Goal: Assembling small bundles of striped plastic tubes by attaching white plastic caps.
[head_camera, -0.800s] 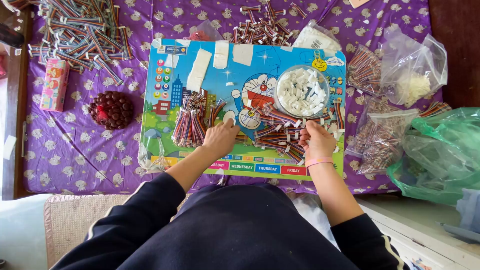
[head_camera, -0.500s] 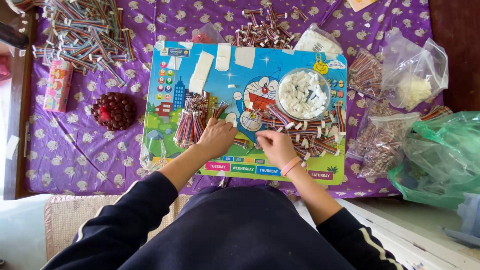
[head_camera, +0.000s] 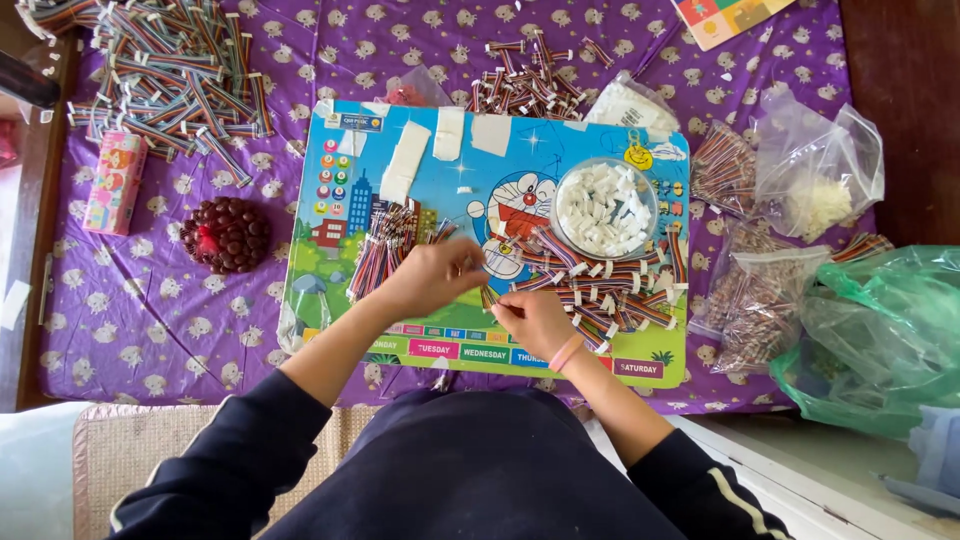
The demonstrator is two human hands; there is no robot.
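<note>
Hands meeting mid-board: left hand (head_camera: 432, 277) and right hand (head_camera: 535, 318) both pinching one rainbow ribbon cable (head_camera: 488, 296). Finished cables (head_camera: 620, 290) piled right, loose bundle (head_camera: 385, 250) and dish of white connectors (head_camera: 604, 206) waiting.

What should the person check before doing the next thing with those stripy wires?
1. Both hands meet over the colourful picture board: ok; left hand and right hand are close together.
2. Rainbow ribbon wire between the fingers: ok, though the grip is partly hidden.
3. Round clear bowl of white plastic pieces within reach: ok.
4. Loose bunch of stripy wires beside the left hand: ok.
5. White piece fitted to the wire's end: cannot tell.
</note>
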